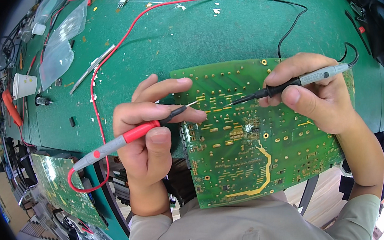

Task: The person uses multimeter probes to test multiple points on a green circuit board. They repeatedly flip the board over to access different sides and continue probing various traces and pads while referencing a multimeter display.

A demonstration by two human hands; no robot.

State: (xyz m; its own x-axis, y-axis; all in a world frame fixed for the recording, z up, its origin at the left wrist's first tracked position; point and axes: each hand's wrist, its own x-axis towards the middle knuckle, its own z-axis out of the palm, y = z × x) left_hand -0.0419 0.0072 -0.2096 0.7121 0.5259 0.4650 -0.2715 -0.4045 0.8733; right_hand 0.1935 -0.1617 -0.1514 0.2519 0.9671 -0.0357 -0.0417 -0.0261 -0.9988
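A large green circuit board with gold pads and traces lies before me, its near edge against my shirt. My left hand pinches a red and grey test probe, whose metal tip points at pads near the board's upper left. In my right hand is a black and grey test probe, angled leftward. Its tip is over the same group of pads, close to the other tip. Whether either tip touches metal I cannot tell. The left fingers also reach over the board's left edge.
A red lead and a black lead run across the green table. Metal tweezers, a plastic bag and a white cup are at left. Another circuit board lies lower left. A black bag sits at right.
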